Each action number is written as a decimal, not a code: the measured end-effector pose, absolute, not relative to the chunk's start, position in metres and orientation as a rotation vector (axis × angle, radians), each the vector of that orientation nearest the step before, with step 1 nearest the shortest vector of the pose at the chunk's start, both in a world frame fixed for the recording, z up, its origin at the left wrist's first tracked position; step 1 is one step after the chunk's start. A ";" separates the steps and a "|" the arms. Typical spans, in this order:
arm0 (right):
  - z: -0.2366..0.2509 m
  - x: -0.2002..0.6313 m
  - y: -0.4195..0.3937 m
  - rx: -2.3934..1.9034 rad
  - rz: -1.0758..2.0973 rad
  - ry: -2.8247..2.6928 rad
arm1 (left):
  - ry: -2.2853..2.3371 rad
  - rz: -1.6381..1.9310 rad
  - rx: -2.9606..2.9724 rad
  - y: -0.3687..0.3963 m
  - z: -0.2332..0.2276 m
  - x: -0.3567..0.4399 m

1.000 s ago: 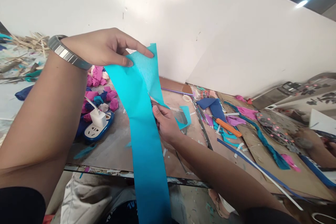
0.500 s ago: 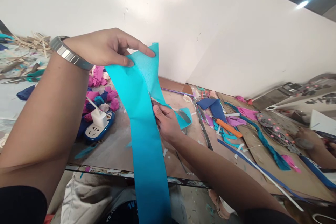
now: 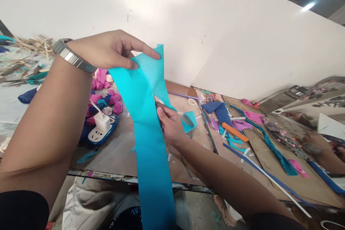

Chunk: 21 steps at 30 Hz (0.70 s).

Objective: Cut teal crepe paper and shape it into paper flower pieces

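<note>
My left hand (image 3: 113, 48) is raised in front of me and pinches the top end of a long turquoise paper strip (image 3: 147, 143) that hangs down past the table edge. A metal watch sits on that wrist. My right hand (image 3: 169, 124) is at the strip's right edge, about halfway up, and grips scissors (image 3: 175, 113) whose blades point right into the paper. A small turquoise flap (image 3: 190, 120) curls off beside the blades.
The brown worktable (image 3: 118, 151) carries a blue-and-white power strip with a charger (image 3: 102, 129), pink and blue crumpled paper balls (image 3: 104, 97), an orange-handled cutter (image 3: 234, 132), blue and purple paper scraps (image 3: 218, 109) and a teal braid (image 3: 272, 147). Another person's hand (image 3: 323, 152) rests at far right.
The turquoise flap beside the scissors has curled and shifted a little. Both hands hold nearly the same place.
</note>
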State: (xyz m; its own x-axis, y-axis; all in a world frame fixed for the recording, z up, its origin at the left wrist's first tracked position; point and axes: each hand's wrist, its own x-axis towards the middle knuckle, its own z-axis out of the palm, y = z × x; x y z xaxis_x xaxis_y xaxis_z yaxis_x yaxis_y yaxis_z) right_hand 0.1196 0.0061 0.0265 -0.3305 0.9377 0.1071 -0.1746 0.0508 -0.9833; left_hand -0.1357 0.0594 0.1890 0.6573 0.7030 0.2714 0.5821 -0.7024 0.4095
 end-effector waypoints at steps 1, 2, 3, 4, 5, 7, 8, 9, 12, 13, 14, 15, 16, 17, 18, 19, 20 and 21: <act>0.028 0.118 0.006 -0.819 1.465 -1.362 | 1.036 0.576 2.565 0.058 0.190 -0.135; 0.029 0.117 0.006 -0.804 1.458 -1.364 | 1.038 0.557 2.545 0.058 0.190 -0.135; 0.030 0.116 0.006 -0.793 1.444 -1.371 | 1.032 0.545 2.535 0.057 0.191 -0.135; 0.031 0.115 0.007 -0.783 1.419 -1.379 | 1.019 0.547 2.539 0.058 0.191 -0.135; 0.032 0.114 0.007 -0.776 1.389 -1.389 | 1.003 0.546 2.546 0.058 0.191 -0.135; 0.031 0.112 0.009 -0.775 1.345 -1.408 | 0.973 0.546 2.561 0.060 0.190 -0.136; 0.031 0.111 0.010 -0.779 1.341 -1.410 | 0.961 0.550 2.571 0.061 0.189 -0.136; 0.030 0.111 0.011 -0.782 1.347 -1.405 | 0.951 0.553 2.582 0.062 0.189 -0.137; 0.029 0.110 0.013 -0.779 1.369 -1.389 | 0.919 0.559 2.610 0.063 0.188 -0.137; 0.029 0.109 0.013 -0.773 1.361 -1.394 | 0.914 0.562 2.615 0.063 0.188 -0.138; 0.028 0.109 0.013 -0.764 1.349 -1.403 | 0.918 0.569 2.618 0.063 0.188 -0.138; 0.028 0.109 0.014 -0.753 1.341 -1.412 | 0.927 0.573 2.614 0.063 0.188 -0.138; 0.028 0.109 0.014 -0.742 1.337 -1.419 | 0.942 0.575 2.606 0.063 0.188 -0.138; 0.028 0.109 0.014 -0.734 1.338 -1.422 | 0.957 0.571 2.593 0.063 0.188 -0.138; 0.028 0.109 0.015 -0.729 1.340 -1.426 | 0.970 0.565 2.582 0.063 0.188 -0.138; 0.028 0.109 0.015 -0.728 1.343 -1.433 | 0.977 0.561 2.577 0.063 0.188 -0.139; 0.028 0.109 0.015 -0.730 1.338 -1.440 | 0.970 0.559 2.587 0.064 0.188 -0.139; 0.028 0.109 0.016 -0.732 1.328 -1.449 | 0.933 0.581 2.626 0.064 0.187 -0.139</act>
State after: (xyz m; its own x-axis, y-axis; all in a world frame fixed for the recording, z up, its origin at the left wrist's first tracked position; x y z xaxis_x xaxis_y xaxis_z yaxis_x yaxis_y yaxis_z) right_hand 0.1093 0.0157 0.0281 -0.3194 0.9097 0.2652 -0.1856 0.2144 -0.9590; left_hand -0.1391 0.0637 0.1872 0.7083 0.6510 0.2729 0.5325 -0.7465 0.3989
